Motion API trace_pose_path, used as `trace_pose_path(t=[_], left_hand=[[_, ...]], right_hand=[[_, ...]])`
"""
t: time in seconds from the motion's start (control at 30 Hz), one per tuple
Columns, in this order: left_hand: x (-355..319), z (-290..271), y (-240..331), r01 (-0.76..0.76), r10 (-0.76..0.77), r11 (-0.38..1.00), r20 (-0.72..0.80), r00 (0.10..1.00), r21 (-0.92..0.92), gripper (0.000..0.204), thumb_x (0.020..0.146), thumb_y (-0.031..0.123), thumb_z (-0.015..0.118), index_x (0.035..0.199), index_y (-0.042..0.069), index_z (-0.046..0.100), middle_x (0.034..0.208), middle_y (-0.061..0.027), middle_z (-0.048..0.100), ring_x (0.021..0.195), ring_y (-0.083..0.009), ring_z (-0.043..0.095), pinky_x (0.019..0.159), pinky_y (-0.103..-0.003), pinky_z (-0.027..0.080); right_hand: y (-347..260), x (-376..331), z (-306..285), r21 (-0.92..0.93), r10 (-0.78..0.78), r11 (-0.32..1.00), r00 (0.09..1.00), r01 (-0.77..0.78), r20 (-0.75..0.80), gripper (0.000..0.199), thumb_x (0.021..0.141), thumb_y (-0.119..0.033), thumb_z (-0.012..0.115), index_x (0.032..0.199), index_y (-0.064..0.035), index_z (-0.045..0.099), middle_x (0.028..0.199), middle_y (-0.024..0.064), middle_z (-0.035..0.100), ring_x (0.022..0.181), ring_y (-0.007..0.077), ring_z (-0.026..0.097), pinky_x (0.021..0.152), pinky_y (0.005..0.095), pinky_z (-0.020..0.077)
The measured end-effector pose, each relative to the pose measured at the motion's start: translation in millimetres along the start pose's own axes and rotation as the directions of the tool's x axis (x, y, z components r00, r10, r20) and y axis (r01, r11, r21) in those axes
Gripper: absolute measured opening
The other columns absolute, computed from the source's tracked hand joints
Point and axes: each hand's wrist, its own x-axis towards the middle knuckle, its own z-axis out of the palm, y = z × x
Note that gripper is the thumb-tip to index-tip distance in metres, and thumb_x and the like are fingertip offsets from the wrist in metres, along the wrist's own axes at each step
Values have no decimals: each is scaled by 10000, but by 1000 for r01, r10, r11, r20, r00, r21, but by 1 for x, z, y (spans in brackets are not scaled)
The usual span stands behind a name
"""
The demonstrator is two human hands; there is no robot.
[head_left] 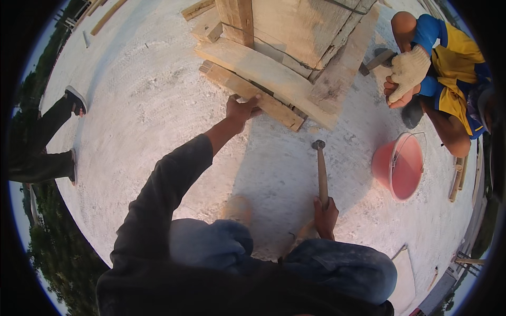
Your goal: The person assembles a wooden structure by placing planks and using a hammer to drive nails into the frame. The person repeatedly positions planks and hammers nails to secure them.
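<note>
My left hand (243, 111) grips a short wooden board (253, 96) near its right end, thumb on top and fingers along the near side. The board lies at a slant against a longer, paler timber (263, 71) at the foot of a boxed wooden column form (290, 31). In my right hand (326, 217) is the handle of a hammer (322, 171). Its dark head is low over the concrete, just short of the board's right end.
A red bucket (383, 164) with a wire handle stands at the right. Beyond it crouches a co-worker, whose gloved hand (410, 68) is near a hammer-like tool (378, 60). Another person's legs (50, 129) are at the left. Loose wood sticks (457, 179) lie far right.
</note>
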Motion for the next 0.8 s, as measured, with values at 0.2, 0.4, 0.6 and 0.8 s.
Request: trace_pose_path(t=[0.2, 0.4, 0.6, 0.8], left_hand=[[5, 7, 9, -17, 20, 998, -55, 998, 53, 974, 950, 235, 901, 1575, -111, 240, 1216, -298, 707, 996, -356, 806, 906, -410, 716], [-2, -1, 8, -26, 23, 992, 24, 999, 124, 954, 977, 291, 874, 1584, -105, 254, 1191, -304, 731, 1005, -345, 807, 889, -413, 718], [-2, -1, 7, -27, 23, 988, 28, 999, 154, 950, 976, 291, 874, 1588, -110, 269, 1180, -293, 736, 984, -326, 810, 864, -400, 721], [-2, 1, 12, -10, 19, 983, -45, 999, 185, 964, 969, 255, 881, 1607, -105, 253, 1163, -271, 739, 961, -299, 813, 824, -389, 725]], right_hand=[[-11, -3, 3, -25, -153, 988, 988, 152, -6, 428, 1012, -380, 797, 1157, 12, 702, 887, 216, 767, 814, 373, 773, 745, 469, 577], [-53, 6, -9, 12, -327, 944, 933, 329, 151, 419, 1038, -389, 772, 1172, -7, 662, 826, 183, 743, 749, 363, 756, 715, 476, 572], [-94, 34, 7, -142, -354, 913, 915, 383, 195, 366, 1081, -369, 702, 1176, -24, 623, 797, 200, 719, 741, 422, 743, 688, 510, 557], [-102, 21, 8, -4, -382, 920, 902, 391, 201, 374, 1078, -372, 708, 1154, -19, 614, 784, 214, 714, 752, 454, 737, 683, 524, 553]])
